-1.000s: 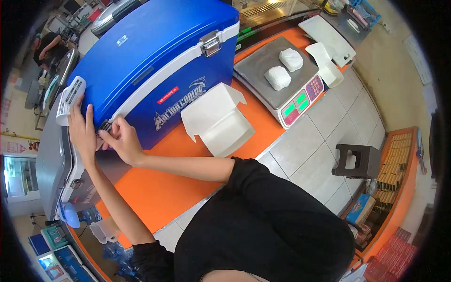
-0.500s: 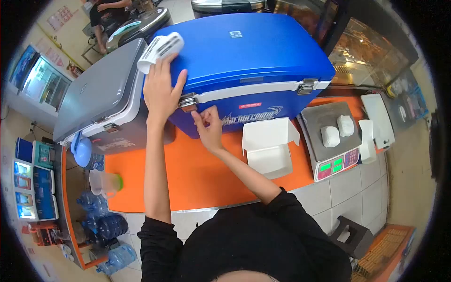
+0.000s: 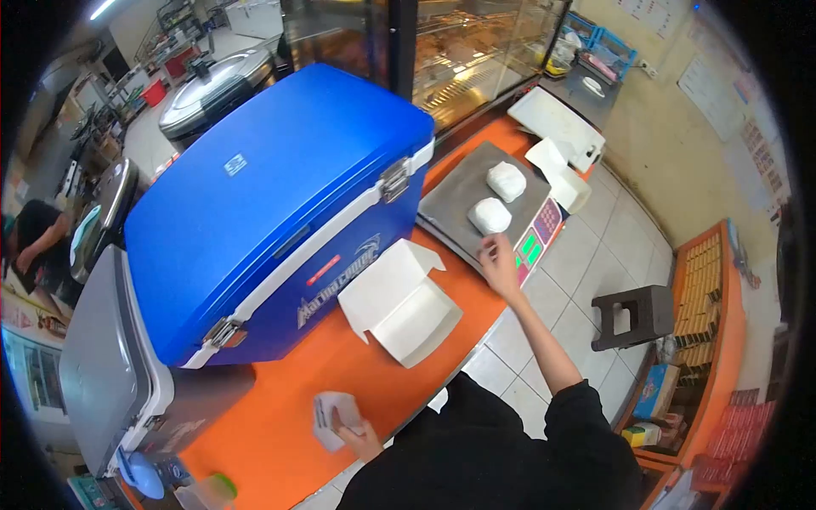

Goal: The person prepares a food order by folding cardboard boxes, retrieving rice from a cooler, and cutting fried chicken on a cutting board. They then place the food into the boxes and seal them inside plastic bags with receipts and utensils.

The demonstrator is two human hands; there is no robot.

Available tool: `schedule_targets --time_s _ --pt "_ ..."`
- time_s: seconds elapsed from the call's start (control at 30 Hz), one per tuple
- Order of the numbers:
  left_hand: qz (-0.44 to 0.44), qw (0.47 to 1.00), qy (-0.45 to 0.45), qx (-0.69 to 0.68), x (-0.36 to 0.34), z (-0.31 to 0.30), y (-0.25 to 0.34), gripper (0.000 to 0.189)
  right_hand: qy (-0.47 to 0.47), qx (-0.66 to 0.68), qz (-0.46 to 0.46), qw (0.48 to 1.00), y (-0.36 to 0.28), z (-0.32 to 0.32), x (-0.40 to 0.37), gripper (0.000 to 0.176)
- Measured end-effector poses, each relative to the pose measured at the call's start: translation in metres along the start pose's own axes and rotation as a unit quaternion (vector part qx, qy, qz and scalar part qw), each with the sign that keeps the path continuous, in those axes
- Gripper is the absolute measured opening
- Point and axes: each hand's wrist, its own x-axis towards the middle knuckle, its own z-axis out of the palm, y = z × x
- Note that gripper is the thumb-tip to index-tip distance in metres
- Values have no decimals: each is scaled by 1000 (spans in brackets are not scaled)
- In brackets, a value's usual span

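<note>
A white paper sleeve (image 3: 327, 414) with dark print is pinched in my left hand (image 3: 364, 440), low over the orange counter near its front edge. My right hand (image 3: 501, 265) reaches to the digital scale (image 3: 455, 191), its fingers slightly curled and apart, with the tips right at the lower edge of a white paper-wrapped bundle (image 3: 490, 217). A second wrapped bundle (image 3: 507, 181) sits just beyond it on the scale's plate. An open white takeout box (image 3: 416, 319) lies between my two hands. Behind that box stands a closed blue cooler (image 3: 280, 204).
A grey cooler (image 3: 93, 357) stands left of the blue one on the orange counter (image 3: 280, 425). A lit glass display case (image 3: 476, 59) is behind. Past the scale lie a white cutting board (image 3: 557, 123) and another white box (image 3: 557, 174). A dark stool (image 3: 633, 314) stands on the floor.
My view has turned right. Both hands have left the blue cooler's latch: the left has come down toward the counter's front with the paper sleeve, the right has moved to the bundle on the scale.
</note>
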Motion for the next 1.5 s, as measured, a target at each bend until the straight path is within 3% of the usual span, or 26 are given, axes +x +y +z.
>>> schedule_targets --time_s 0.03,0.1,0.17,0.2,0.27,0.33,0.4,0.47,0.53,0.6,0.63,0.67,0.73,0.8,0.87,0.9,0.93,1.03,1.1,1.2,1.27,1.4,1.47,1.5 --pt "-48 997 -48 39 14 -1 0 69 2 -3 3 1000 12 -16 9 20" --pt "33 995 -92 -30 65 9 54 72 10 -27 52 998 30 -41 25 25" --pt "136 981 -134 -34 96 40 95 76 21 -61 54 996 42 -57 42 27" --pt "181 967 -177 16 107 53 144 81 29 -92 57 994 49 -65 50 30" --pt "265 935 -234 34 121 107 187 85 33 -82 32 996 69 -73 77 34" --pt "343 898 -267 63 122 174 226 89 61 -161 -23 985 69 -75 111 46" --pt "332 899 -268 103 118 252 249 95 66 -165 -53 983 84 -62 154 64" --pt "302 889 -287 190 114 317 277 102 -2 -198 -13 980 80 -54 186 77" --pt "287 896 -253 226 119 374 283 108 -148 -234 -7 961 105 -39 218 80" --pt "201 912 -280 222 121 396 288 103 -168 -229 -39 958 108 -39 230 76" --pt "200 912 -277 228 122 404 285 90 -190 -229 -61 953 115 -45 225 71" --pt "182 912 -284 235 121 408 279 90 -210 -226 -58 950 126 -56 225 71" --pt "241 924 -218 202 117 403 272 79 -248 -86 -105 959 145 -78 240 63" --pt "220 934 -198 202 102 376 273 78 -278 2 -9 961 170 -109 248 59" --pt "231 944 -148 184 81 331 279 77 -293 -19 14 956 195 -154 257 64" --pt "196 950 -131 205 67 304 280 77 -298 -30 24 954 212 -171 261 66" --pt "161 955 -109 226 55 280 276 77 -274 -85 -21 958 234 -182 264 66" --pt "168 937 -43 303 35 213 238 78 -260 -202 -48 943 283 -198 269 61" --pt "151 928 -54 337 34 180 207 78 -304 -245 -12 920 310 -184 269 65" --pt "121 914 -99 374 47 163 171 80 -323 -245 -59 913 355 -153 256 63" --pt "102 909 -135 380 48 168 148 82 -277 -131 -95 947 378 -142 251 59" --pt "105 878 -78 460 47 169 122 90 -234 -107 -115 960 365 -173 254 48" --pt "-30 821 98 561 46 148 90 77 -86 -315 -111 939 337 -198 253 42" --pt "-37 823 95 559 42 143 89 77 -90 -319 -115 936 337 -201 251 42"
